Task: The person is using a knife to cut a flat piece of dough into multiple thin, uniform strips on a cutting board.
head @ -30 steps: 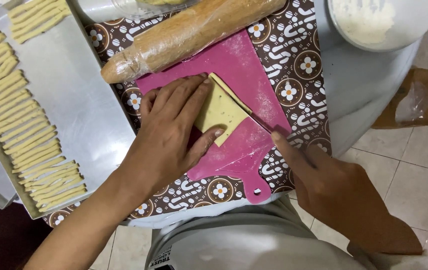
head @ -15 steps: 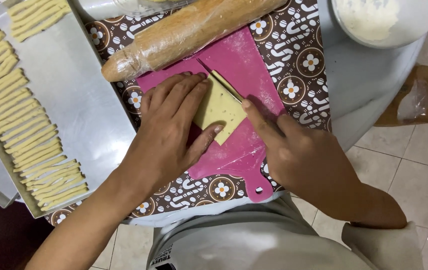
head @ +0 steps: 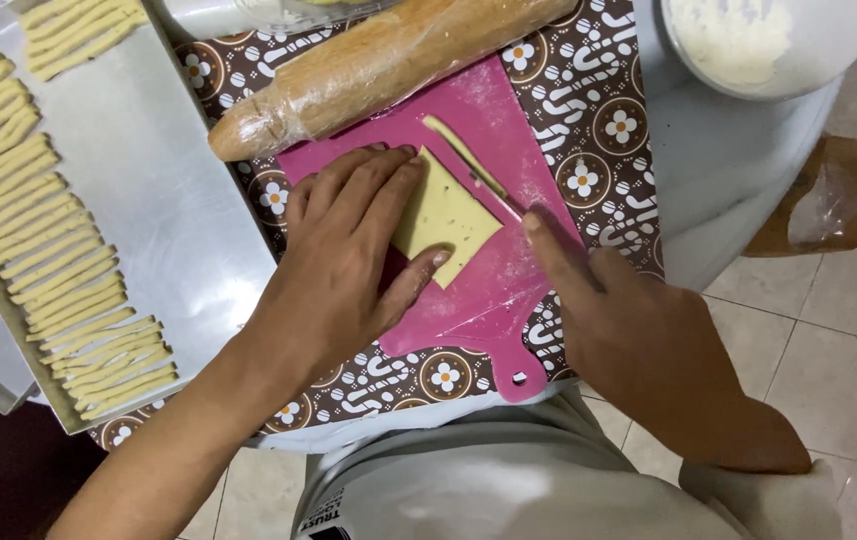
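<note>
A flat sheet of yellow dough (head: 446, 216) lies on a pink cutting board (head: 494, 110). My left hand (head: 341, 268) presses flat on the sheet's left part, fingers spread. My right hand (head: 629, 330) holds a thin knife (head: 489, 185) along the sheet's right edge, its index finger stretched over the blade. A narrow cut strip of dough (head: 446, 130) lies beside the blade, slightly apart from the sheet.
A plastic-wrapped wooden rolling pin (head: 379, 65) lies behind the board. A metal baking tray (head: 149, 190) on the left holds several rows of dough strips (head: 59, 250). A white bowl of flour (head: 749, 40) stands at the back right. A brown patterned cloth (head: 609, 120) covers the table.
My right hand has moved up and left along the sheet's right edge with the knife. A thin strip now lies separated from the dough. My left hand has stayed put.
</note>
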